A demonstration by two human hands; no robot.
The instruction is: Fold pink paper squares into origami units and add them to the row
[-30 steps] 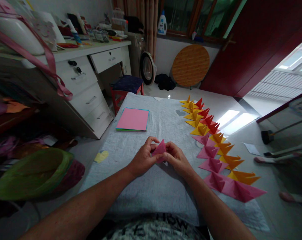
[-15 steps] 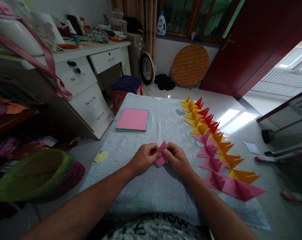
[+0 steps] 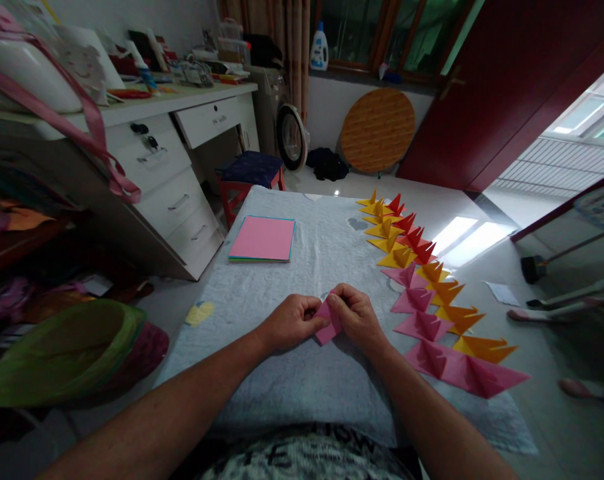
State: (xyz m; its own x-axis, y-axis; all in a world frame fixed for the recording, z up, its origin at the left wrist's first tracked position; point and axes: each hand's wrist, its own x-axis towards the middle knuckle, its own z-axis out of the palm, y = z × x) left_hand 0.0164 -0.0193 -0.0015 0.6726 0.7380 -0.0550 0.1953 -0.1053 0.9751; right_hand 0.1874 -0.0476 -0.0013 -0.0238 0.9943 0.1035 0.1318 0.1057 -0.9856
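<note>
A partly folded piece of pink origami paper (image 3: 328,328) is held between both hands, just above the cloth-covered table (image 3: 277,400). My left hand (image 3: 295,321) pinches its left side between thumb and fingers. On the upper right, my right hand (image 3: 356,313) grips it, the thumb lying on the paper's face. Fingers cover part of the folds. Beyond the hands, to the left, lies a neat stack of square paper (image 3: 263,238) with a pink sheet on top. Folded pink paper cranes (image 3: 425,325) stand in a row right of my right hand.
Yellow cranes (image 3: 386,229) and red cranes (image 3: 417,235) continue the rows along the table's right side. A stool (image 3: 252,170) stands past the far left corner. On the floor at left is a bin with a green liner (image 3: 67,353). A white desk (image 3: 167,180) runs along the left.
The pink paper has tilted and dropped slightly, its lower end now nearer me. My right hand has shifted over its upper part; the left keeps its pinch. The view has moved slightly.
</note>
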